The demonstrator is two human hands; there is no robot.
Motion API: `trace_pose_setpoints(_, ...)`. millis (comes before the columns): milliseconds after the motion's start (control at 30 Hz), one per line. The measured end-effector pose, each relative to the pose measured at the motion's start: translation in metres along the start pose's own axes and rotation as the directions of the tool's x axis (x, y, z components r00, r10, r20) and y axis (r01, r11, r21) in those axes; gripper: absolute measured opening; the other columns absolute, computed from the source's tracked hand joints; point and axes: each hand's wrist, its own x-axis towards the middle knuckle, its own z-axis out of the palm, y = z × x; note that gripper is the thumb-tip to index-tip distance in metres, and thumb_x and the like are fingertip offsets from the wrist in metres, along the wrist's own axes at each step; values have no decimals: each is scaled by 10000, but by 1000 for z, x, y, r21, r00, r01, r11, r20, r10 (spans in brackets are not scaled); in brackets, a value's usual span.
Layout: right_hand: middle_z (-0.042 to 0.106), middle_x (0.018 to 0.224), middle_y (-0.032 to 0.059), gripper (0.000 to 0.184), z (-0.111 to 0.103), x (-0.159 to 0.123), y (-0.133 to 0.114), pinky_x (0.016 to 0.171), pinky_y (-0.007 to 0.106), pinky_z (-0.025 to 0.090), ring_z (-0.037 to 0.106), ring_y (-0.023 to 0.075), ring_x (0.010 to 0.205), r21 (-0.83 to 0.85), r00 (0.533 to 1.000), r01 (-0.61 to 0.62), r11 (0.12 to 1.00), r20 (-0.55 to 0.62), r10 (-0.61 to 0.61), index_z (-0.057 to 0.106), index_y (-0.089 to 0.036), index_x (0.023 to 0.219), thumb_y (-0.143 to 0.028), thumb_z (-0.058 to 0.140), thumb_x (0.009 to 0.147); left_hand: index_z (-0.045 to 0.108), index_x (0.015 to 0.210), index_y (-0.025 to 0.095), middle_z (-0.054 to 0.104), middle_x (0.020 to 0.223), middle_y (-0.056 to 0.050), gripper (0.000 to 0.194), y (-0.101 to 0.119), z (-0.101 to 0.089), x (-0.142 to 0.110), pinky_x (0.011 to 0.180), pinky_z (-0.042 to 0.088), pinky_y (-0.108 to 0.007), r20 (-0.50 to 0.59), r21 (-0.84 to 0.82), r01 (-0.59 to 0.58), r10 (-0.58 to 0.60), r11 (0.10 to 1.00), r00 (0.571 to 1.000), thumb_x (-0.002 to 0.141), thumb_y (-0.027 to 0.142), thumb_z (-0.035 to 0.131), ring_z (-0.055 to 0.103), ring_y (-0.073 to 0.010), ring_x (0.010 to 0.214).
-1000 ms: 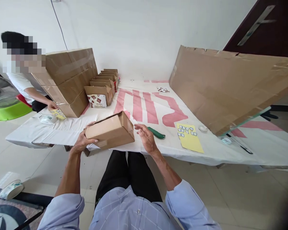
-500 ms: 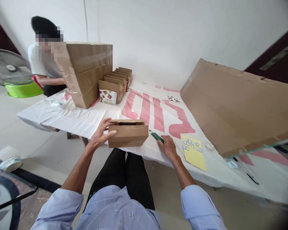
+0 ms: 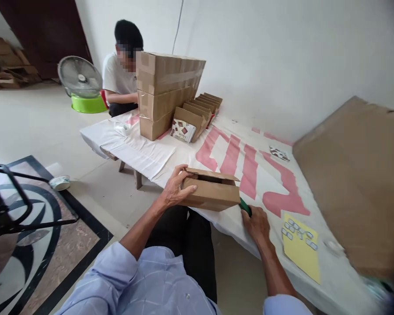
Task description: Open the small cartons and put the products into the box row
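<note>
Far left, a grey round fan (image 3: 80,78), then a seated person in a white shirt (image 3: 118,81) behind a tall stack of brown cardboard boxes (image 3: 166,98). Here's the left hand (image 3: 176,188), gripping the left end of a small brown cardboard box (image 3: 213,194), its top flap ajar, at the near edge of the white-clothed table (image 3: 141,153)! Just right, a slim green cutter (image 3: 245,206) meets the box's corner in view, touching or not, can't tell; the right hand (image 3: 258,223) is closed around it. Beside that, a yellow paper sheet (image 3: 302,258) with small stickers.
</note>
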Motion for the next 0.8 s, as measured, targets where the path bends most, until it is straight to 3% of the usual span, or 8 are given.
trace_pose_setpoints(200,722,1148,178,444,-27,-7,-21,933,478,542,658,345,1082,248,993,-37,968,-97,63,708,-194,1172,-492,468,945,746,1282,197,514,1642,-176,373,0,-1,-7,1308,450,-511,-34,3,-49,50,999,998,974,409,746,545,-346,1529)
trace_pose_setpoints(333,741,1073,139,452,-58,-5,-35,915,461,546,668,318,1005,461,980,-7,888,-173,98,708,-203,1128,-563,501,946,752,1255,200,564,1591,-170,351,3,0,-12,1272,486,-508,-54,30,-77,79,997,995,984,423,734,579,-345,1488)
trace_pose_setpoints(433,724,928,82,477,-87,-5,-53,816,407,539,646,273,869,579,972,-31,815,-172,159,720,-194,1107,-606,533,956,748,1239,204,574,1565,-163,355,5,-2,-14,1258,501,-512,-51,33,-76,77,997,996,970,437,748,580,-347,1479)
trace_pose_setpoints(600,684,834,21,442,-128,-11,-87,723,347,501,600,218,762,636,977,113,763,-211,31,755,-207,1106,-597,577,1000,702,1314,224,553,1580,-162,431,8,-6,-17,1286,480,-549,-13,27,-61,62,998,998,962,467,755,558,-350,1501)
trace_pose_setpoints(700,710,894,34,422,-133,-9,-93,744,348,512,619,223,804,593,965,165,788,-261,-6,762,-210,1127,-574,582,1014,646,1407,239,543,1590,-164,525,7,-7,-18,1294,471,-568,-6,21,-68,69,997,998,955,477,767,542,-348,1515)
trace_pose_setpoints(800,740,1000,82,458,-114,-3,-81,795,374,527,633,252,889,533,957,97,841,-281,68,740,-196,1126,-598,577,978,581,1503,248,498,1632,-172,652,5,-8,-17,1271,489,-582,18,9,-48,48,999,999,943,512,785,509,-364,1541)
